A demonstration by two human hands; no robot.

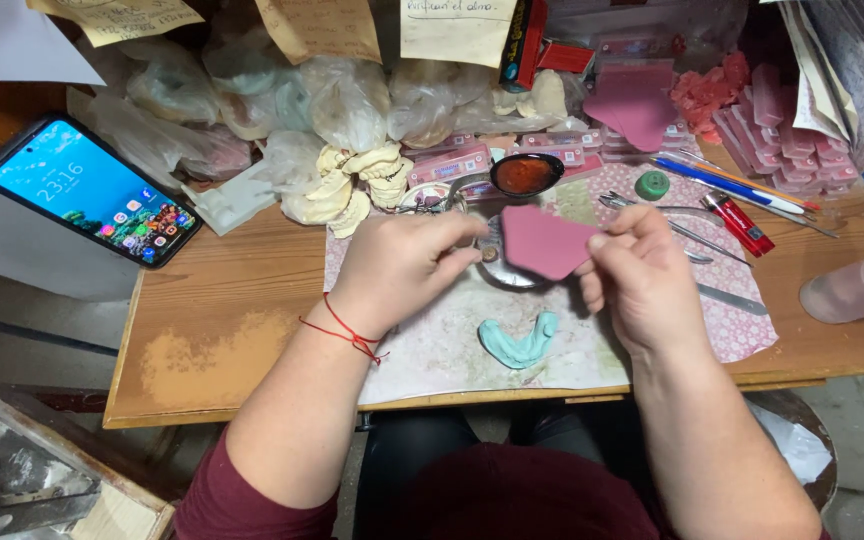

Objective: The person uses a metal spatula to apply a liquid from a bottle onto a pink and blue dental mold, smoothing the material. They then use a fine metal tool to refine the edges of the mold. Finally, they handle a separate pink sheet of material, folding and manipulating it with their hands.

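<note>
Two hands grasp one flat pink wax sheet [544, 242]: right hand [640, 280] pinching its right edge, left hand [402, 265] its left.

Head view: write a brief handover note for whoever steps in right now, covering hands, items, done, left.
Left hand: closed over the small metal dish, a small brown piece at its fingertips.
Right hand: pinching the pink wax sheet above the dish.
Teal horseshoe-shaped mould lies on the mat near the table edge, untouched.
Done: sheet picked up.
Left: sheet still flat, not on the mould.
</note>
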